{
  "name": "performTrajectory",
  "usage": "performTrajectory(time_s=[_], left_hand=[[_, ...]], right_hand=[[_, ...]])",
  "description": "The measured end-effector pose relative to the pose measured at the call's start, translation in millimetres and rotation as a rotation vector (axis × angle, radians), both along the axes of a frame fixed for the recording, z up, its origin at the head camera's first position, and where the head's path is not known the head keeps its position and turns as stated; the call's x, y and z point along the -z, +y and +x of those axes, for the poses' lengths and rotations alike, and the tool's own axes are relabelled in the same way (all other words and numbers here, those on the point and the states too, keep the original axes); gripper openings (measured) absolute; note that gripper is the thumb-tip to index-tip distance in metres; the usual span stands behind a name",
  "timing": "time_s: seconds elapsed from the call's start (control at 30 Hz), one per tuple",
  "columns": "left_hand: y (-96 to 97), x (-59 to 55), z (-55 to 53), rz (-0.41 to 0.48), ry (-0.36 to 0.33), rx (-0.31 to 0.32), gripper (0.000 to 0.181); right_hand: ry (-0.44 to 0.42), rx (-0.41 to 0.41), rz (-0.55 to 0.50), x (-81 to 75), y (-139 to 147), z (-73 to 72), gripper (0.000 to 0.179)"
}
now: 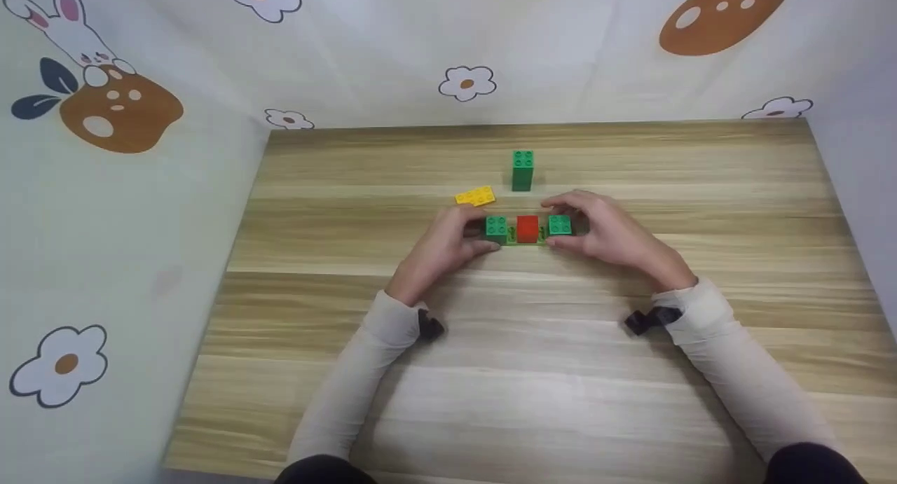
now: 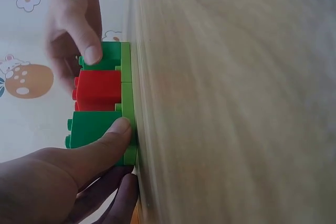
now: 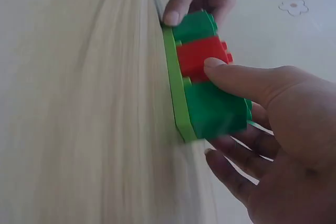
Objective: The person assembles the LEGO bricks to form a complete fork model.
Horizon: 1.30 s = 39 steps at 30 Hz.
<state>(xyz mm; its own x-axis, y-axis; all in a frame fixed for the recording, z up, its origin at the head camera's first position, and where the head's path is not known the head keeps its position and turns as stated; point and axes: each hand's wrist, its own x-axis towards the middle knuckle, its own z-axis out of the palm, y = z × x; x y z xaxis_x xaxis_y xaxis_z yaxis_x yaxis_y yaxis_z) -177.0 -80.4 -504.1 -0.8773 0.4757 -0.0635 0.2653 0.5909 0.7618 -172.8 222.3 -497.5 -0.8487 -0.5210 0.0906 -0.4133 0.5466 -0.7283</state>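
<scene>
Both ends of the row of blocks [image 2: 98, 90] sat within our grasp: our left hand [image 1: 445, 240] pinched the left green block [image 1: 496, 226], thumb low across its near side and the light green strip [image 3: 176, 82], probably to steady that end, while our right hand [image 1: 608, 230] curved more loosely, its thumb against the right green block [image 1: 559, 225], though we couldn't tell whether its fingers pressed the far side. Midway between our grips stood the red block [image 1: 528, 229] on the strip, and just beyond our left hand lay the yellow brick [image 1: 475, 196], likely out of our way
</scene>
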Motion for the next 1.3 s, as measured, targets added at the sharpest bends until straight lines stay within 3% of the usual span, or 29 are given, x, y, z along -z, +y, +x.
performTrajectory(time_s=[0.27,0.6,0.87,1.3], left_hand=[[-0.1,-0.7,-0.4,-0.004,-0.019,-0.008,0.033],[1.8,-1.4,-0.8,-0.004,-0.033,0.006,0.039],[2.6,2.0,1.3,-0.088,0.076,0.027,0.038],[-5.6,-5.0,-1.8,-0.121,0.078,0.078,0.053]], right_hand=[[-0.014,0.002,0.066,5.1,20,-0.3,0.033],[-0.030,0.019,0.090,9.8,19,2.4,0.032],[-0.038,0.027,0.098,10.1,19,2.1,0.037],[-0.052,0.023,0.101,9.3,19,0.7,0.034]])
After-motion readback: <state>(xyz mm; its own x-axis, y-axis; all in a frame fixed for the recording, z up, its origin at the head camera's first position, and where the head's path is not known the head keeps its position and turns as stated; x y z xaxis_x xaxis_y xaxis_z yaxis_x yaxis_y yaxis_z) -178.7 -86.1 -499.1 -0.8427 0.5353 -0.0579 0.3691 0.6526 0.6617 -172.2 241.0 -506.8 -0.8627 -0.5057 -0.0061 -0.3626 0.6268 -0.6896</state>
